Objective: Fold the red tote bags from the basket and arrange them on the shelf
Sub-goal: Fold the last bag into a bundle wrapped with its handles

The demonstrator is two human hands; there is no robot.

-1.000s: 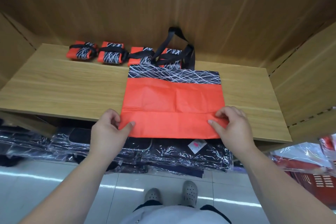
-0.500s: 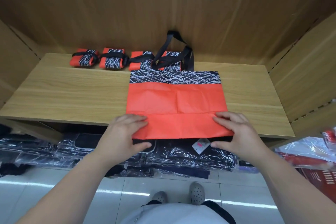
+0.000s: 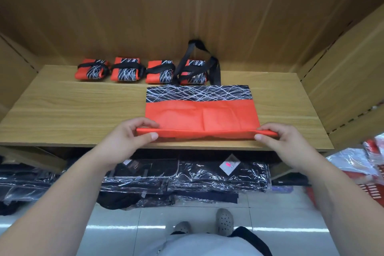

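A flat red fabric tote bag (image 3: 199, 114), with a black band of white scribbled lines across its far end, lay spread on a light wooden shelf (image 3: 72, 110), right of the shelf's middle. Its black webbing handles (image 3: 215, 68) trailed away towards the brown back panel.

The person's left hand (image 3: 128, 139) pinched the bag's near left corner, thumb under the fabric and fingers curled over the top. The right hand (image 3: 282, 141) pinched the near right corner in the same way. Between the two hands the bag's near edge was raised off the shelf as a taut, straight red line, just inside the shelf's front lip, while the rest of the bag lay flat beyond the hands.

Along the back of the shelf sat a row of four folded red-and-black tote bundles (image 3: 126, 70), each wrapped in its black strap; the open bag's handles lay over the rightmost one.

Under the shelf lay dark goods in shiny clear plastic wrapping (image 3: 187, 176), above a pale tiled floor (image 3: 116, 230).
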